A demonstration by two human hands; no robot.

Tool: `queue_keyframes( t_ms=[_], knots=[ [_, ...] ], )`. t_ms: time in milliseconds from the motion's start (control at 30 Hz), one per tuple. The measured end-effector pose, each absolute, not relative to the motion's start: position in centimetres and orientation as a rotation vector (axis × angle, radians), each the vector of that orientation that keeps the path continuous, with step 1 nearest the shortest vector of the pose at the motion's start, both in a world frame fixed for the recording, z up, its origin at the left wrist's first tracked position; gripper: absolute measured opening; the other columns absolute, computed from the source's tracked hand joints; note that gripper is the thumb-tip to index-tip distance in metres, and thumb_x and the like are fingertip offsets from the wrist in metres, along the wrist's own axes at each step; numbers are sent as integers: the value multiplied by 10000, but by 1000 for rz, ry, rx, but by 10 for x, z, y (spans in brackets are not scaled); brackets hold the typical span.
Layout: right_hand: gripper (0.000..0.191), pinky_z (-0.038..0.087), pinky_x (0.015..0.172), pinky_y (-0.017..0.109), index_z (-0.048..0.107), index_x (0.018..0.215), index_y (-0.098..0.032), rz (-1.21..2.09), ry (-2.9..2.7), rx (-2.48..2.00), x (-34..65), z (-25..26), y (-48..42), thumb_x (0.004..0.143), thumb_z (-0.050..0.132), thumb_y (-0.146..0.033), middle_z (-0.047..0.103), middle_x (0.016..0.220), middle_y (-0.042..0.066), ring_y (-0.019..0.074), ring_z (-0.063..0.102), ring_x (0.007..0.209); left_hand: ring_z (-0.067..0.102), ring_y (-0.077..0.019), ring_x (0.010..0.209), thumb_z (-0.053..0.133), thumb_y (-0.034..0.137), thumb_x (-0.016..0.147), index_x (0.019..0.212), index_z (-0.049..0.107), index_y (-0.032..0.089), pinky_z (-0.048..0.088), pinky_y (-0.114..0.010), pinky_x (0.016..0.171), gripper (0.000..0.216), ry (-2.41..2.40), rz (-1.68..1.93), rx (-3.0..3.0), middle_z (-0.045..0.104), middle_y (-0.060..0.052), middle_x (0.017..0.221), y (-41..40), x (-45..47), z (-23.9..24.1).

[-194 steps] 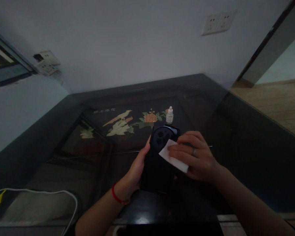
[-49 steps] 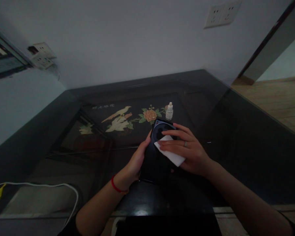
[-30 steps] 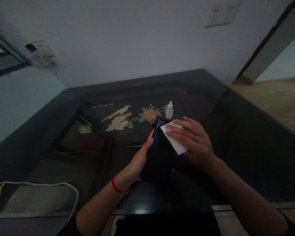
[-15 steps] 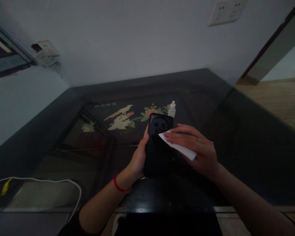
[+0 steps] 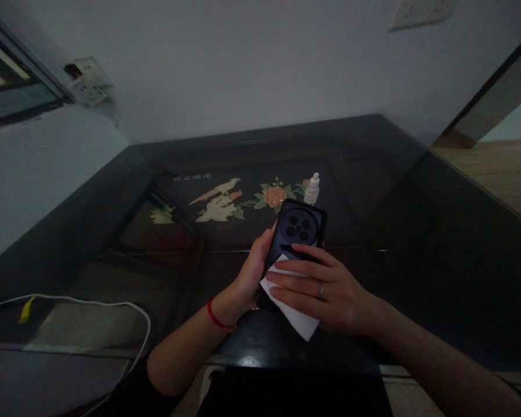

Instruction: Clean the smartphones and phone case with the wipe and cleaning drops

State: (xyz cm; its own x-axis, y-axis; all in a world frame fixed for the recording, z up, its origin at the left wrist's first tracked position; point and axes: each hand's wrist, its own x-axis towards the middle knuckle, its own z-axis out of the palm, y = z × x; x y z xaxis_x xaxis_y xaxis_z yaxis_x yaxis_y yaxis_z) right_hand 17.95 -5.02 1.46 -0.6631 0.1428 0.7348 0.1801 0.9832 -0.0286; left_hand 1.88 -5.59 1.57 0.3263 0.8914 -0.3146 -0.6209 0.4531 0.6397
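Observation:
A dark smartphone [image 5: 298, 217], its back with a round camera module facing me, is held above the table by my left hand [image 5: 250, 272]. That hand is closed round the phone's left edge, thumb along the side. My right hand [image 5: 325, 289] presses a folded white wipe [image 5: 301, 324] flat on the lower part of the phone's back. Its fingers lie over the wipe and cover much of the phone. Just beyond the phone's top stands a small white-capped dropper bottle [image 5: 312, 190], upright on the table.
The dark glossy table [image 5: 417, 249] bears a bird-and-flower picture [image 5: 219, 208]. A white cable [image 5: 82, 300] with a yellow tag [image 5: 26, 310] lies at the left front. Wall sockets [image 5: 89, 81] are at the back left, others at the upper right.
My right hand has slid the wipe down and left, from the phone's right edge to its lower back. The phone has tilted clockwise, and its camera module shows more clearly.

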Motion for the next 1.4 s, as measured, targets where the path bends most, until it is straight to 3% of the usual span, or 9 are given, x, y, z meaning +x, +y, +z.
queue_keyframes(
  t_ms=[233,367,500,667,833,933,1167,1400],
  knots=[
    [325,451,1018,492,639,1141,-156,-133,-2119,-606,193,14,-37,853,525,-61,683,1176,106,245,582,1156,627,-236,1026,449,424,902,1275,561,210,500,-363,888,444,787,1090,560,688,-67,1074,-60,25,12],
    [303,487,992,470,652,1114,-177,-147,-2166,-588,187,13,-37,871,506,-70,698,1118,92,230,601,1111,600,-241,1108,414,382,928,1248,579,189,468,-362,951,409,826,1103,571,669,-86,1131,-59,25,9],
    [268,480,1012,460,654,1103,-136,-148,-2233,-498,178,12,-43,884,508,-88,696,1094,101,221,590,1109,617,-241,1063,412,431,923,1196,613,187,483,-327,910,418,841,1101,553,692,-96,1043,-54,21,7],
    [269,474,1021,450,645,1118,-149,-131,-2275,-412,180,13,-45,897,498,-106,689,1105,80,212,583,1107,654,-205,782,512,515,841,1138,648,168,530,-314,764,477,795,1048,504,693,-54,832,-56,18,6],
    [431,488,975,502,604,1224,-215,-104,-2138,-655,190,12,-36,845,491,-45,649,1177,104,259,559,1142,646,-273,923,496,512,850,1245,594,231,516,-427,828,494,692,908,451,703,-60,979,-65,22,15],
    [420,475,991,501,600,1229,-200,-103,-2179,-627,188,11,-36,851,488,-55,661,1156,105,251,576,1118,629,-276,996,501,490,862,1268,580,255,493,-417,877,476,705,939,459,698,-47,1047,-65,25,14],
    [275,445,1044,444,636,1108,-120,-99,-2294,-399,173,11,-52,884,479,-96,698,1056,86,203,606,1065,655,-224,783,508,516,846,1100,676,160,511,-332,767,468,850,1004,494,686,-43,729,-54,20,8],
    [264,345,1118,453,639,1071,-164,66,-2394,-300,171,11,-61,843,509,-135,688,1010,50,190,580,1029,598,-247,1120,491,448,874,1318,537,234,435,-380,982,495,784,1197,570,691,-46,1137,-56,23,16]
  ],
)
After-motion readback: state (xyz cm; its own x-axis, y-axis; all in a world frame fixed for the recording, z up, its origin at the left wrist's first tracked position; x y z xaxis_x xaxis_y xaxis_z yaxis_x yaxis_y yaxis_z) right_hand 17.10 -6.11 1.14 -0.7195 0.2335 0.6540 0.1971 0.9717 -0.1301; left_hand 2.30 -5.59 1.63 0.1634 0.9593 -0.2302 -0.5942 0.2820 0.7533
